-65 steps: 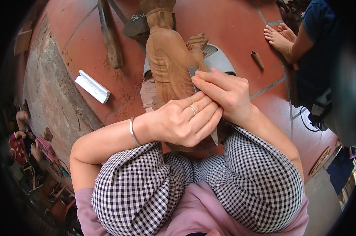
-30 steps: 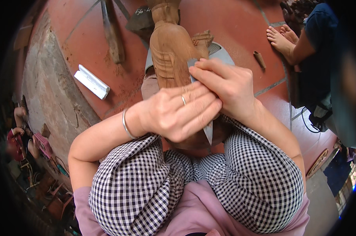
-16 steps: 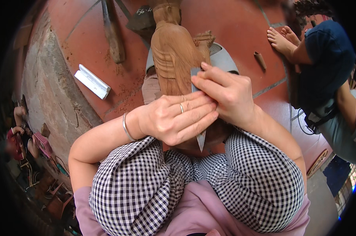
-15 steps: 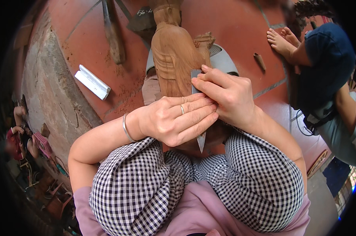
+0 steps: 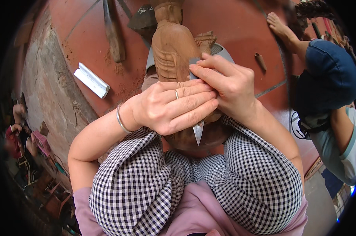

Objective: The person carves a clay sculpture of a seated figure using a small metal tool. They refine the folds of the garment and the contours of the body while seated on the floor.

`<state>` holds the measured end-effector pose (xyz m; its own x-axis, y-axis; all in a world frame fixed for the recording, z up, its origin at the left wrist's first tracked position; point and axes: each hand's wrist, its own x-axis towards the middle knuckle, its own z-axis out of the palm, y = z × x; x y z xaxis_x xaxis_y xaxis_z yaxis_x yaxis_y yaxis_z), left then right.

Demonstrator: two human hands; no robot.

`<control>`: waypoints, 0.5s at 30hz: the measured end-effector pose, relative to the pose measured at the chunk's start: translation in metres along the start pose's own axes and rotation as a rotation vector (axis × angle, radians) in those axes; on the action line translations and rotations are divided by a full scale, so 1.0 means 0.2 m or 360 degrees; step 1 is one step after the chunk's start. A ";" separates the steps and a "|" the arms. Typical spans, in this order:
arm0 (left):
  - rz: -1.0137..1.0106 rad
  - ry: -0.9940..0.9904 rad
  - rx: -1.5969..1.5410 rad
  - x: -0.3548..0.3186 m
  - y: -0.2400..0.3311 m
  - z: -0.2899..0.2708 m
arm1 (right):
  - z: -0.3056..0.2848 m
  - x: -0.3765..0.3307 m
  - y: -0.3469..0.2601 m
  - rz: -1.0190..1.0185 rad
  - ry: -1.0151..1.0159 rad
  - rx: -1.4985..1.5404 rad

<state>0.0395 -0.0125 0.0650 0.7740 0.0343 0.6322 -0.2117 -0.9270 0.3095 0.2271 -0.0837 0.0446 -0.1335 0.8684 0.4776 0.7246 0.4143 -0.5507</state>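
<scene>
Both hands clench one blade (image 5: pixel 197 131) against a wooden carving (image 5: pixel 172 49); left hand (image 5: pixel 172 106) overlaps right hand (image 5: pixel 229 84), hiding the blade's middle and the carving's lower part.

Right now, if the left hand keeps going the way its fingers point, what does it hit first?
The left hand points toward the person's right, and its fingers already lie against the right hand, over the metal blade both grip. So the right hand comes first; the wooden carving sits beyond, depth unclear.

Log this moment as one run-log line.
left hand: on metal blade | right hand: on blade, against wooden carving | carving: between knees
</scene>
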 end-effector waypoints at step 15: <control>-0.0002 0.0034 -0.0104 -0.04 0.10 0.07 | -0.01 -0.09 -0.02 -0.0012 -0.0074 0.0063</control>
<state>0.0364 -0.0363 0.0559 0.7614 0.0439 0.6468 -0.2500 -0.9007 0.3554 0.2283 -0.1011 0.0406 -0.1708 0.8766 0.4499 0.6965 0.4304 -0.5742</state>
